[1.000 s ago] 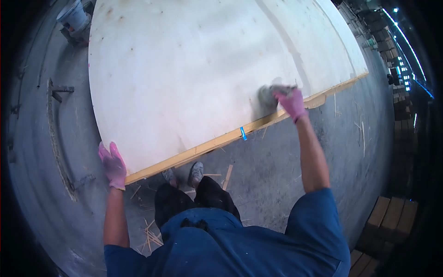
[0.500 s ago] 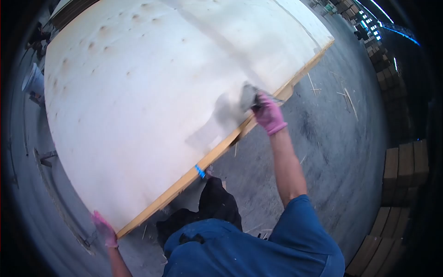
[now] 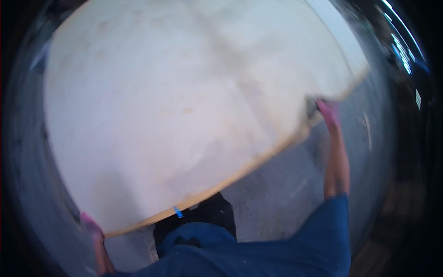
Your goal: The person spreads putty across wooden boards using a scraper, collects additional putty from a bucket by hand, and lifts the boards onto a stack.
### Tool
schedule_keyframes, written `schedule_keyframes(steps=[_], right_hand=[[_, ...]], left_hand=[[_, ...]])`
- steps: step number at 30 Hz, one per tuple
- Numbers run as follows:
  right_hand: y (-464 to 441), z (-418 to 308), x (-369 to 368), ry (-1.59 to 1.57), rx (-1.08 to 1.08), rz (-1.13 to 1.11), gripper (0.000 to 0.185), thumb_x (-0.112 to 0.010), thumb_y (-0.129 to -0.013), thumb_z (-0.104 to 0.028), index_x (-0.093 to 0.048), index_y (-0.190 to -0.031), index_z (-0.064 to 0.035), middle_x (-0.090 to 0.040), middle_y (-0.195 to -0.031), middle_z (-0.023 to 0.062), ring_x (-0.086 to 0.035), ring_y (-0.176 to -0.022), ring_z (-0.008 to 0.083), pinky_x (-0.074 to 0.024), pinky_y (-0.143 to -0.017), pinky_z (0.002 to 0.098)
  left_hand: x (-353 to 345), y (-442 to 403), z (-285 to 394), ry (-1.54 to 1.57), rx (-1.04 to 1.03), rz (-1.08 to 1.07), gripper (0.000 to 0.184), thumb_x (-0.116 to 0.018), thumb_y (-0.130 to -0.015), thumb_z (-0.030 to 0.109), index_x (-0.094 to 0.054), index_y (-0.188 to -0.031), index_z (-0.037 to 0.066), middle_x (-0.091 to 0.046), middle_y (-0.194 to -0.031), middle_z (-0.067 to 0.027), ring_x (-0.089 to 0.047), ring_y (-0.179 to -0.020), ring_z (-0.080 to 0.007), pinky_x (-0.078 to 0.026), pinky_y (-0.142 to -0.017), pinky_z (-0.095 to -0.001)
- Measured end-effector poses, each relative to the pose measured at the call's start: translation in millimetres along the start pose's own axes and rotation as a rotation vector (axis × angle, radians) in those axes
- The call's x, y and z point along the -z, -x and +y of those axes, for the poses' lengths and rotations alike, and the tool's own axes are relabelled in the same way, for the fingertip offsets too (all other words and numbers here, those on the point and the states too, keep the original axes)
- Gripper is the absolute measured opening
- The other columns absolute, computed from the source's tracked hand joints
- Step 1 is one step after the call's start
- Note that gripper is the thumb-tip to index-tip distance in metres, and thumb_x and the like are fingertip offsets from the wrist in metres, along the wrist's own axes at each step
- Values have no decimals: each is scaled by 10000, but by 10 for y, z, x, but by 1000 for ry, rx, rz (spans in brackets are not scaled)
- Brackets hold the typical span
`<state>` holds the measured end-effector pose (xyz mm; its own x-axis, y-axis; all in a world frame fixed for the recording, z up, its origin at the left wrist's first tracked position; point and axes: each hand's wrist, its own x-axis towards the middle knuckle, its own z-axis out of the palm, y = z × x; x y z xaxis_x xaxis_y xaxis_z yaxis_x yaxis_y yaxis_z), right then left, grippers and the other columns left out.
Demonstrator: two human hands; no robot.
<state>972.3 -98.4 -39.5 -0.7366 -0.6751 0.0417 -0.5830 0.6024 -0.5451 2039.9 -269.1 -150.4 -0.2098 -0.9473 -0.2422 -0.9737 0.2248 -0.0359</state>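
A large pale wooden sheet (image 3: 152, 106) with a yellowish edge fills most of the view. At its near left corner my left hand (image 3: 93, 228), in a pink glove, rests against the edge with fingers stretched out. My right hand (image 3: 328, 113), also pink-gloved, is closed round a grey flat-bladed tool that looks like a scraper (image 3: 312, 107). That tool is over the sheet's right-hand edge, smeared by motion, so its exact shape and contact cannot be made out. A blue strip (image 3: 178, 212) marks the near edge in front of my body.
Grey concrete floor (image 3: 272, 194) lies beyond the near edge, with pale splinters (image 3: 368, 129) at the right. Blurred brown stacks (image 3: 392, 221) stand at the lower right. Bright lights (image 3: 401, 53) show at the upper right.
My right hand has moved right along the sheet's edge with the tool. The view has turned and blurred. My left hand stays at the near left corner.
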Motion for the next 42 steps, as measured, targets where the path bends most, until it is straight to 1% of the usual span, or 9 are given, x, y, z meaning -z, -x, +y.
schedule_keyframes(steps=[3, 13, 16, 24, 26, 33, 36, 40, 42], right_hand=[[463, -623, -337, -153, -40, -140, 289, -663, -877, -194, -731, -1046, 29, -724, -903, 64, -640, -799, 155, -527, -730, 332], [1936, -2904, -1494, -659, 29, -495, 259, -677, -919, -105, -678, -1151, 10, -699, -1046, 71, -660, -903, 171, -558, -806, 334], [2564, -3976, -2094, 33, 1020, -295, 371, -657, -805, 53, -670, -1166, -31, -693, -1116, 187, -657, -1035, 368, -516, -914, 428], [3573, -5661, -3269, -1243, -387, -1106, 298, -638, -954, -213, -664, -1179, -20, -697, -1072, 65, -682, -950, 181, -565, -863, 329], [3695, -5777, -3406, -642, 293, -925, 262, -661, -926, -232, -739, -997, 8, -730, -898, 55, -694, -829, 154, -561, -688, 331], [4388, -6053, -3280, 68, 857, -546, 229, -691, -857, -284, -775, -1032, -163, -709, -841, 169, -686, -779, 360, -545, -735, 432], [5038, -5759, -3191, 84, 820, -439, 235, -738, -821, -213, -738, -1055, -190, -730, -920, 108, -688, -770, 328, -535, -708, 454], [5801, -5753, -3220, -5, 829, -284, 282, -710, -828, -93, -741, -1108, -113, -740, -990, 136, -728, -885, 285, -574, -762, 345], [6015, -5992, -3119, 3, 707, -349, 251, -694, -856, -93, -732, -1102, -64, -753, -974, 111, -729, -880, 242, -572, -766, 337]], left_hand=[[-700, 263, -392, -40, 176, 226, 500, -220, -1069, 264, -374, -1447, -26, -425, -1474, -178, -324, -1428, -285, -146, -1242, -405], [559, -73, 852, 547, 412, 342, 399, -411, -1025, 295, -532, -1243, -16, -551, -1278, -237, -539, -1168, -412, -468, -969, -479], [1060, 21, 862, 705, 562, 221, 435, -446, -1012, 301, -513, -1308, -10, -517, -1339, -248, -520, -1216, -404, -438, -1030, -469], [303, 1187, -63, 1287, 524, 361, 493, -439, -1039, 272, -446, -1416, -45, -469, -1454, -177, -441, -1349, -285, -347, -1123, -368], [-82, 1600, -332, 1280, 658, 311, 483, -447, -1032, 278, -469, -1389, -48, -507, -1406, -170, -478, -1302, -281, -361, -1097, -358], [-2038, 3792, -1412, 1261, 913, -27, 295, -440, -1029, 340, -617, -1107, 118, -499, -818, 29, -498, -712, -83, -406, -604, -283], [-2463, 4332, -2289, 1643, 1222, -219, 358, -420, -1019, 377, -635, -1076, 95, -563, -834, -21, -566, -697, -141, -460, -576, -326], [-2505, 4238, -3630, 1057, 903, -143, 312, -468, -1009, 369, -561, -943, 78, -502, -814, -16, -495, -698, -143, -434, -624, -350], [-2845, 3585, -4313, 1743, 1270, 87, 363, -460, -1018, 376, -608, -1045, 45, -565, -914, -29, -547, -798, -163, -462, -734, -331]])
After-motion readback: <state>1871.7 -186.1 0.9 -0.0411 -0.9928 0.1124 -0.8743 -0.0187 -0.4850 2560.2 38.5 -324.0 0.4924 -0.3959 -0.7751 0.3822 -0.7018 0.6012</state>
